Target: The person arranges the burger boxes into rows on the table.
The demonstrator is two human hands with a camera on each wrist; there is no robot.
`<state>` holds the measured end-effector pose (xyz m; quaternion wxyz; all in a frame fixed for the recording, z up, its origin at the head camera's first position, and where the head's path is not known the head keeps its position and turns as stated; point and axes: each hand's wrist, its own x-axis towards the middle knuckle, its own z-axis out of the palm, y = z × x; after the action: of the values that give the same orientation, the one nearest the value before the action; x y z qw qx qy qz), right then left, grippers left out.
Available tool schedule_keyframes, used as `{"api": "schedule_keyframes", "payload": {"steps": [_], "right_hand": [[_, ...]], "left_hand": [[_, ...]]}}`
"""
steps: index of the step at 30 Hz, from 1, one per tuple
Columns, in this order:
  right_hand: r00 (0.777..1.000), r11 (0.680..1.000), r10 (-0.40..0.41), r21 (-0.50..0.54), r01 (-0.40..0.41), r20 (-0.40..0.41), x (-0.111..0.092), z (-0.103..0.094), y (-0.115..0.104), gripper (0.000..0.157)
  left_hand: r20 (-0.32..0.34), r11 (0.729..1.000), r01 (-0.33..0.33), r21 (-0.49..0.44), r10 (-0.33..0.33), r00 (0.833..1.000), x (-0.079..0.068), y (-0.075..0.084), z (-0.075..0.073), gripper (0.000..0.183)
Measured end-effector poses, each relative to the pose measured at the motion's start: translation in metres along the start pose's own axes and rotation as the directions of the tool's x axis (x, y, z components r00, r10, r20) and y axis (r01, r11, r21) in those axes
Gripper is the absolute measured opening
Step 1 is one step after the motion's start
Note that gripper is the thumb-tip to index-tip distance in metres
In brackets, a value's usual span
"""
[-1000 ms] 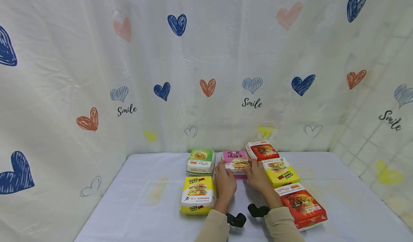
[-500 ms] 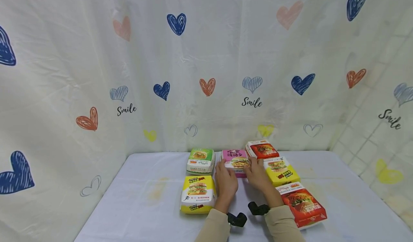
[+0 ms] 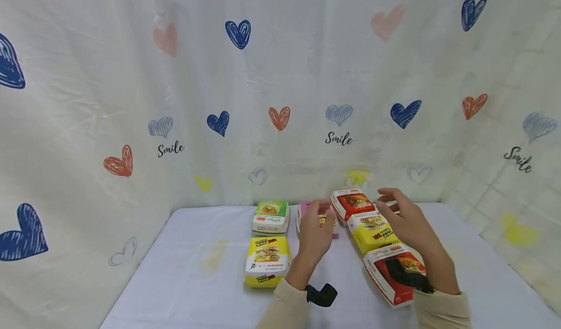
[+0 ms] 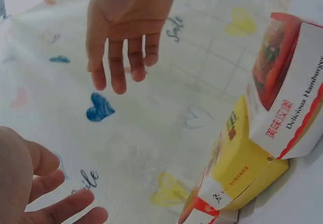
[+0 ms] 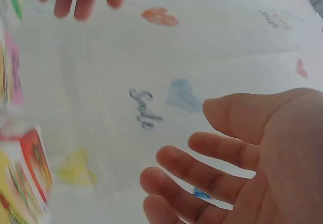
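Note:
My left hand hangs raised with relaxed fingers, overlapping the pink burger box in the head view and partly hiding it. To the right, my right hand is lifted over the right-hand boxes, fingers loosely bent and holding nothing. Below it lie a yellow burger box and a red burger box, the latter partly covered by the wrist camera. In the left wrist view both palms face each other with nothing between them. The right wrist view shows loosely spread fingers.
A green burger box stands at the back left, with another yellow burger box in front of it. A second red burger box sits at the back of the right row. White cloth covers the table; a heart-print curtain hangs behind.
Both hands have come off the pink box and risen. The right hand has swung right over the right row; the left stays near the pink box. The front red box has shifted slightly left.

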<state>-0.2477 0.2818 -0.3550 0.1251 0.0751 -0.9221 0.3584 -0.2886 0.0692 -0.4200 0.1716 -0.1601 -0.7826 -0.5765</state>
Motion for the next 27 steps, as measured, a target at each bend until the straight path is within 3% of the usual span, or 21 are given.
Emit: {"api": "schedule_keyframes", "payload": {"steps": [3, 5, 8, 12, 16, 20, 27], "right_hand": [[0.999, 0.997, 0.011, -0.071, -0.008, 0.032, -0.016, -0.017, 0.014, 0.054], [0.997, 0.995, 0.017, -0.102, -0.009, 0.073, -0.025, -0.022, 0.029, 0.052], [0.989, 0.989, 0.047, -0.147, -0.025, 0.143, -0.036, -0.023, 0.056, 0.05], [0.961, 0.982, 0.135, -0.165, -0.097, 0.241, -0.048, -0.019, 0.088, 0.053], [0.922, 0.981, 0.191, -0.105, -0.165, 0.336, -0.055, -0.011, 0.106, 0.056], [0.907, 0.979, 0.205, -0.059, -0.197, 0.369, -0.06, -0.005, 0.108, 0.057], [0.887, 0.975, 0.208, -0.018, -0.22, 0.412, -0.062, 0.007, 0.095, 0.059]], "left_hand": [[0.182, 0.999, -0.044, 0.027, 0.038, 0.983, -0.011, 0.005, 0.004, 0.021], [0.308, 0.992, -0.082, 0.092, 0.05, 0.95, -0.021, 0.003, 0.011, 0.023], [0.453, 0.968, -0.124, 0.219, 0.012, 0.891, -0.035, -0.002, 0.023, 0.033], [0.567, 0.927, -0.142, 0.346, -0.085, 0.82, -0.05, -0.007, 0.04, 0.051], [0.624, 0.895, -0.161, 0.416, -0.152, 0.767, -0.059, -0.011, 0.05, 0.061], [0.641, 0.866, -0.212, 0.453, -0.151, 0.752, -0.065, -0.014, 0.052, 0.063], [0.625, 0.836, -0.24, 0.493, -0.149, 0.766, -0.071, -0.021, 0.041, 0.07]]}}
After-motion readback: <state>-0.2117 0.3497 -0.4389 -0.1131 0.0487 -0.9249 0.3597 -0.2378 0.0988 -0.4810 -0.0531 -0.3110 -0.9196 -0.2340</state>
